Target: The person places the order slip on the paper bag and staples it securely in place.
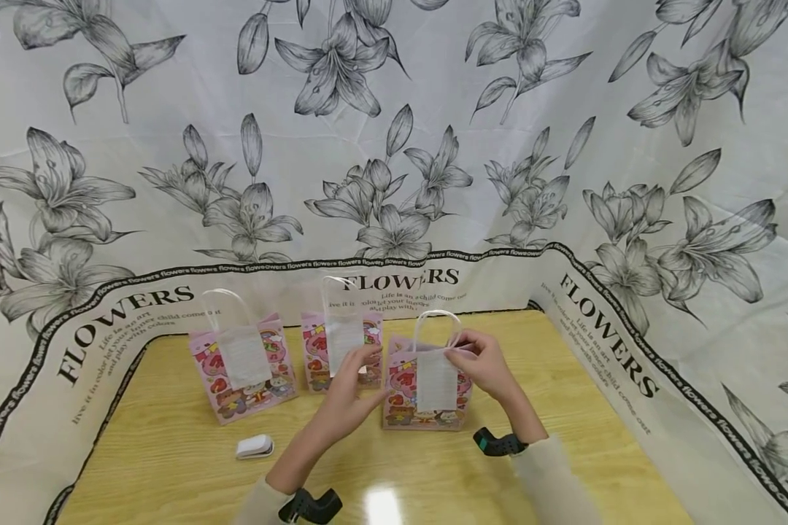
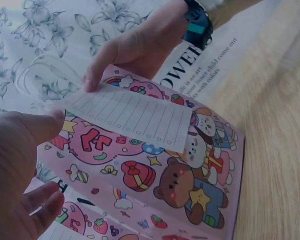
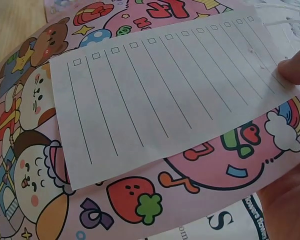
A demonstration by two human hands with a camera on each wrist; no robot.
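Note:
In the head view, a pink cartoon gift bag (image 1: 394,415) with white twisted handles stands on the table at the right. A lined white paper sheet (image 3: 155,95) with small checkboxes lies against its front, near the top rim. My right hand (image 1: 489,364) pinches the sheet's upper right corner against the bag's rim, thumb in front and fingers behind. To the left of this bag is my left hand (image 1: 344,405), its fingers loosely extended. In the left wrist view, one fingertip (image 2: 59,116) of the left hand overlaps the sheet's other upper corner.
Two similar bags stand further left, a middle bag (image 1: 315,357) and a left bag (image 1: 276,372), each with a white sheet on its front. A small white stapler-like device (image 1: 255,446) lies at the front left. Floral cloth (image 1: 381,131) walls the table (image 1: 171,467) behind and at both sides.

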